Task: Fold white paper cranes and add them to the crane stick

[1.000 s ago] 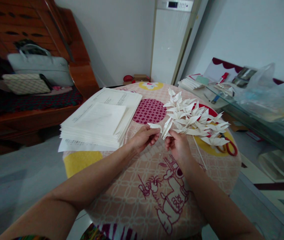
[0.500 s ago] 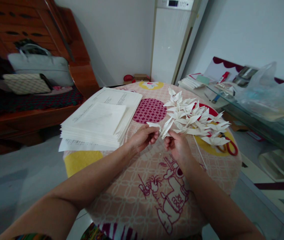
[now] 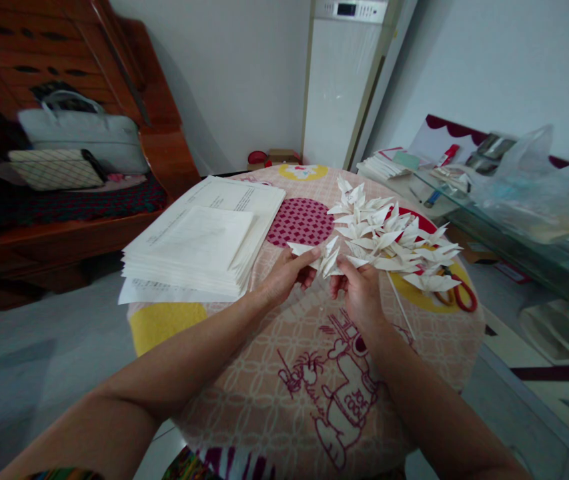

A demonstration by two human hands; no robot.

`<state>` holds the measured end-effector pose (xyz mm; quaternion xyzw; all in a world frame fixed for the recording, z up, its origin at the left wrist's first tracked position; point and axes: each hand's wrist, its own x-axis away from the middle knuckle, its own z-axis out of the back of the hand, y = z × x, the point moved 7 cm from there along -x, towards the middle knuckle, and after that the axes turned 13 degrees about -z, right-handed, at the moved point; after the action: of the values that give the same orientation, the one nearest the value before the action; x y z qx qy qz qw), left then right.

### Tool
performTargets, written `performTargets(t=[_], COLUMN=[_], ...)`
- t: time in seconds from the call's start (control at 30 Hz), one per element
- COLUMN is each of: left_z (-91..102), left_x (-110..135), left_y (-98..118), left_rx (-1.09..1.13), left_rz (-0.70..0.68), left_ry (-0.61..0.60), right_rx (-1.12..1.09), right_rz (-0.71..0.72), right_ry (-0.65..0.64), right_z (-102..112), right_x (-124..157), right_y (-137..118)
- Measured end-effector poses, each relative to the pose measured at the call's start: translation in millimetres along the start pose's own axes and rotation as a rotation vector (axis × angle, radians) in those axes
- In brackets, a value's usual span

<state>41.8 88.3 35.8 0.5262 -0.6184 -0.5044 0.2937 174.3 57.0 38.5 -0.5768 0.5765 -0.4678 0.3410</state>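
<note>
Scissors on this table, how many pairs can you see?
1. The red-handled scissors lie at the table's right edge, partly under the pile of folded paper cranes. More could be hidden beneath that pile.

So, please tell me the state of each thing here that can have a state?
Folded paper piece: pinched by both hands, above the table.
Left hand: shut on it.
Right hand: shut on it.
Pile of folded pieces: lying loose.
Paper stack: flat, unfolded.
Scissors: partly hidden.

Small white folded paper crane point(image 3: 325, 259), wings spread, held above the table, pinched from both sides
</note>
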Motion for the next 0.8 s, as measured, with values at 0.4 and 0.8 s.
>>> performTargets(t=[0.4,0.8], left_z=[-1.4,-6.0], left_x=[6,7], left_y=[0,-11], left_rx=[-0.204,0.054], left_rz=[-0.064,0.035], left_ry=[0.038,0.153], right_rx=[0.035,-0.132], right_rz=[-0.09,-0.24], right_ry=[-0.013,-0.046], right_z=[-5,-7], right_x=[-1,-3], right_y=[12,24])
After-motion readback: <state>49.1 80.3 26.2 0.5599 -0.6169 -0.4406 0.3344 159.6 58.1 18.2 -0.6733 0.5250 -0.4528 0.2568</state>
